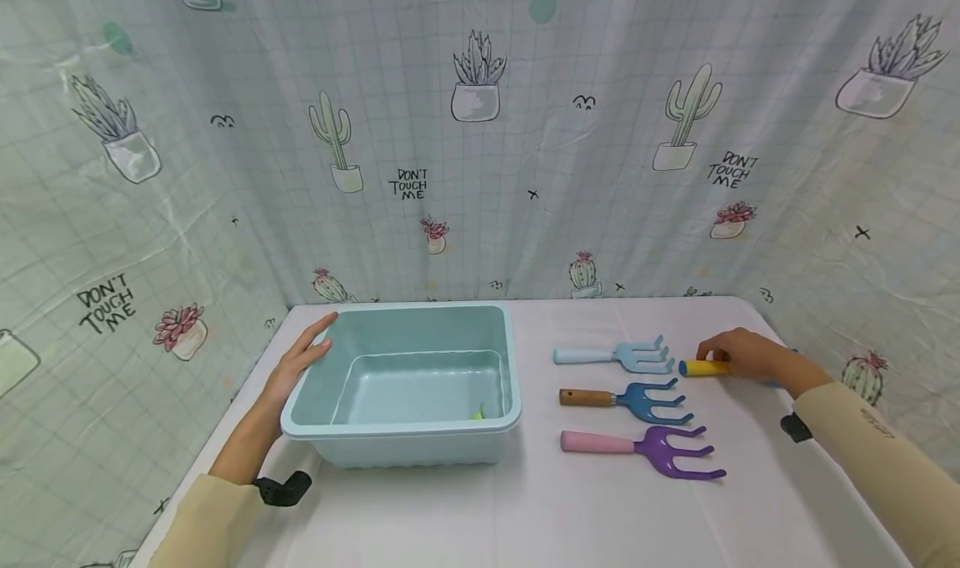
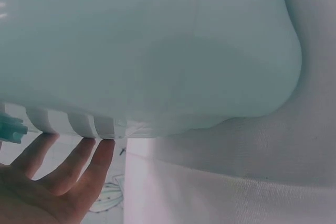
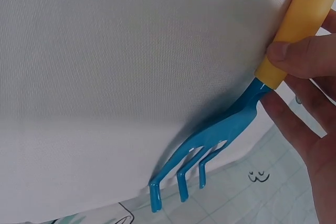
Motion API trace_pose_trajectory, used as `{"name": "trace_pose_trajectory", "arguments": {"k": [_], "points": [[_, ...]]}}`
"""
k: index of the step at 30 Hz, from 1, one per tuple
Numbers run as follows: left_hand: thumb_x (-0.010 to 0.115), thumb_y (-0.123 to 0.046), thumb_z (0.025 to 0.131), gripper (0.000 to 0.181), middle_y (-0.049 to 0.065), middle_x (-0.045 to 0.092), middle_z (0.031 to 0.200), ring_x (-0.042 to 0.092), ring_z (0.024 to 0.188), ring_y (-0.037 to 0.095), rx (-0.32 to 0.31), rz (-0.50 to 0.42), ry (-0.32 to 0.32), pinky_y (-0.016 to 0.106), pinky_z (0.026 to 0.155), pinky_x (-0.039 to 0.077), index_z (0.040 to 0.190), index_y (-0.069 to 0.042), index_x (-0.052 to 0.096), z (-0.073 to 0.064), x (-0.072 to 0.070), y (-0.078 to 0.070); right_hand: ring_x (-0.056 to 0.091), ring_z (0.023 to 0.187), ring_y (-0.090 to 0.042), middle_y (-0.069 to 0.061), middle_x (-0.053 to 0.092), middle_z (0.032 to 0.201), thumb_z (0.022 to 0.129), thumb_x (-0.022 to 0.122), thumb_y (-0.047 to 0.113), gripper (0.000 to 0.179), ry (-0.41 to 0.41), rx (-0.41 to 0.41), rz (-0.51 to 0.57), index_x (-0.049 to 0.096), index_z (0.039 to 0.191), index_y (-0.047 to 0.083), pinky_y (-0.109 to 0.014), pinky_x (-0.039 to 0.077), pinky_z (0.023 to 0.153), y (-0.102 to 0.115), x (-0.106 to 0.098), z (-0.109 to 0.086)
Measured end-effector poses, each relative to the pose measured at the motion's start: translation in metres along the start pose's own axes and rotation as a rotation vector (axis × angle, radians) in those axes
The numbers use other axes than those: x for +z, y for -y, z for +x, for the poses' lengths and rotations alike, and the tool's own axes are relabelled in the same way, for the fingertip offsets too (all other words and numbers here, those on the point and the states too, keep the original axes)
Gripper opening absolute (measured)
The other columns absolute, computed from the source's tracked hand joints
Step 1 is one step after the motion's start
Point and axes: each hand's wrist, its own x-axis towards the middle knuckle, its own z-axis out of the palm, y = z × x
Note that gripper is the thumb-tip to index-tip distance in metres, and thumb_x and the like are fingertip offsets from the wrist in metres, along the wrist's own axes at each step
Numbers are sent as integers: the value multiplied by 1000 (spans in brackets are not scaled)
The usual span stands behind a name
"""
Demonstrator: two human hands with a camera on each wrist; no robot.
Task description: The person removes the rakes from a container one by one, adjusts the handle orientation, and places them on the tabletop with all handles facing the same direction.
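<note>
A yellow-handled hand rake (image 3: 226, 119) with a blue three-pronged head is held by my right hand (image 1: 746, 355) at the table's right side. In the right wrist view the thumb lies over the yellow handle (image 3: 299, 19), near where it joins the head, and fingers sit beneath. My left hand (image 1: 296, 366) rests at the left rim of a pale blue-green plastic basin (image 1: 405, 426). Its fingertips (image 2: 105, 145) touch the basin's side in the left wrist view, the fingers fairly straight. A small bright green piece (image 1: 478, 414) shows inside the basin at its near right.
Between basin and right hand lie a light blue hand rake (image 1: 585, 356), a blue one with a wooden handle (image 1: 587, 398) and a purple one with a pink handle (image 1: 600, 443). They sit in a column on the white tabletop (image 1: 555, 518). A cactus-print curtain (image 1: 525, 159) rises behind.
</note>
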Motion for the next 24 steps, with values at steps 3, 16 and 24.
{"name": "trace_pose_trajectory", "arguments": {"k": [3, 16, 24], "points": [[40, -46, 111, 62, 9, 9, 175, 20, 159, 39, -1, 2, 2, 20, 93, 52, 166, -35, 15, 0, 0, 0, 60, 88, -22, -3, 72, 98, 86, 73, -4, 30, 8, 9, -5, 76, 108, 16, -57, 55, 93, 1, 0, 1], [40, -45, 111, 63, 9, 9, 175, 21, 158, 38, -15, -24, 3, 22, 94, 53, 167, -34, 14, -1, 1, -2, 60, 87, -22, -8, 70, 99, 85, 79, 6, 36, 71, 76, 26, 70, 120, 13, -50, 58, 86, 8, -12, -2], [39, -45, 111, 62, 10, 8, 175, 20, 158, 40, 4, -1, 4, 22, 93, 53, 167, -33, 14, -2, 1, -1, 65, 96, -31, -22, 68, 112, 83, 78, -1, 53, 92, 65, 105, 62, 133, 6, -45, 60, 81, 19, -40, 1]]}}
